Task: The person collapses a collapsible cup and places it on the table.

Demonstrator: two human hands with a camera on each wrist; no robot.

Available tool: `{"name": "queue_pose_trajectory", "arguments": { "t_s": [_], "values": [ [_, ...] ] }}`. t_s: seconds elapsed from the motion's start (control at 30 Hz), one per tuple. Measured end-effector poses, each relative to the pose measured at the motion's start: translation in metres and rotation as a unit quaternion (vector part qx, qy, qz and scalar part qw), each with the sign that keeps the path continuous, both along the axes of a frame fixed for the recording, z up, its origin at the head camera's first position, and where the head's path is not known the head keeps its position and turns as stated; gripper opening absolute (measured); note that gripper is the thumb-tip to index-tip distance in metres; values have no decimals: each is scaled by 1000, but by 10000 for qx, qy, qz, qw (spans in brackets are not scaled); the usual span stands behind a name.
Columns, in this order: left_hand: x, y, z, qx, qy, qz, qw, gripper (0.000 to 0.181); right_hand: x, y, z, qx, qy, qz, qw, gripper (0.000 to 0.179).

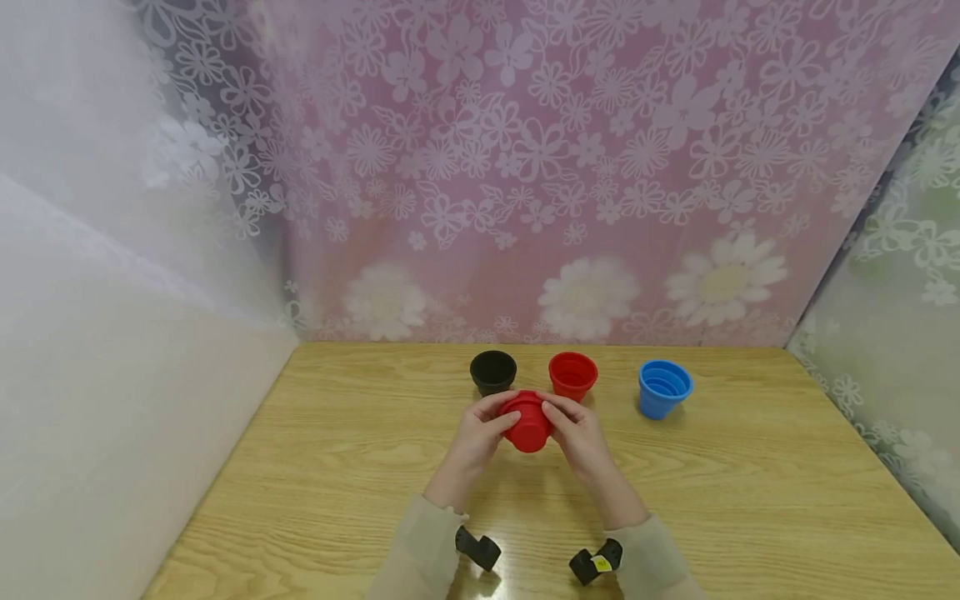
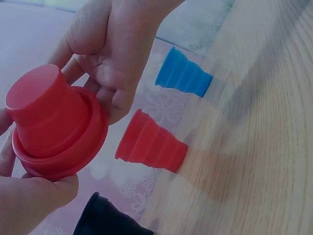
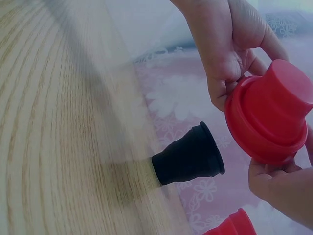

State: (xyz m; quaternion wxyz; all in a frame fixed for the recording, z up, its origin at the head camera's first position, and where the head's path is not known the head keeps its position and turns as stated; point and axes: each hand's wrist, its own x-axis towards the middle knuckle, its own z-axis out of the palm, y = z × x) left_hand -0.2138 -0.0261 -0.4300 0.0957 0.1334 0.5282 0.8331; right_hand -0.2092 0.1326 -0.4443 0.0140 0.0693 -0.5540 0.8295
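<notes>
Both hands hold a red collapsible cup (image 1: 529,427) between them, raised above the table, its base turned toward me. In the left wrist view its upper rim section is folded back as a wide collar around the narrower base part. My left hand (image 1: 477,435) pinches the rim from the left, and my right hand (image 1: 576,433) grips it from the right, thumbs on the near side. Behind the hands a black cup (image 1: 492,372) and a second red cup (image 1: 573,375) stand upright on the table, partly overlapped by the fingers in the head view.
A blue cup (image 1: 664,388), upright with ringed inner walls, stands to the right of the second red cup. The wood-grain table (image 1: 330,467) runs back to a pink floral curtain (image 1: 525,167). A white sheet (image 1: 120,350) hangs along the left edge and another floral one (image 1: 900,333) along the right.
</notes>
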Motion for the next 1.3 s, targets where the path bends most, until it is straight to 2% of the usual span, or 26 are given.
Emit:
{"name": "queue_pose_trajectory", "arguments": {
  "t_s": [0.13, 0.23, 0.4, 0.5, 0.7, 0.97, 1.3],
  "values": [
    [-2, 0, 0, 41, -21, 97, 9999, 34, -1, 3, -1, 160, 103, 317, 9993, 29],
    [-5, 0, -5, 23, -35, 141, 9999, 32, -1, 4, -2, 326, 128, 483, 9982, 29],
    [-12, 2, -17, -153, 9, 278, 9995, 31, -1, 6, -2, 464, 319, 642, 9964, 32],
    [-11, 2, -16, -246, 88, 290, 9992, 32, -1, 6, -1, 419, 410, 668, 9960, 30],
    [-2, 0, -2, -467, 209, 255, 9984, 31, -1, 6, -1, 418, 294, 510, 9974, 31],
    [1, 0, 0, -842, 265, 383, 9954, 31, -1, 2, -1, 594, 153, 139, 9980, 35],
    [2, 1, 1, -1412, 789, 466, 9857, 29, 1, 1, 0, 887, -15, -115, 9960, 36]
  ]
}}
